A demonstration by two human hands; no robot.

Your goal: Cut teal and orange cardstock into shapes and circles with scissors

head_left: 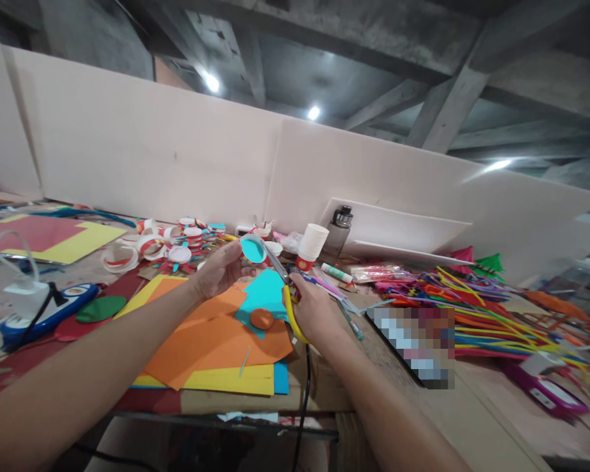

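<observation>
My left hand [222, 267] pinches a small round turquoise paper piece [252, 250] with a pale rim, held up above the table. In my right hand [311, 303] are scissors with yellow handles [292, 313]; their blades point up and left, close to the right side of the round piece. Beneath both hands lies a turquoise paper sheet [260, 293] with cut edges, and on it rests an orange paper disc [261, 318]. Orange sheets [196, 344] and yellow sheets [231, 380] are spread under that.
Cut paper cups [191, 237] clutter the back left. Stacked white cups [313, 244] and a grey bottle [339, 231] stand at the back. A tablet-like device [413, 344], colourful pipe cleaners [491, 328] and a purple power strip [545, 390] lie right; a blue power strip [73, 303] lies left.
</observation>
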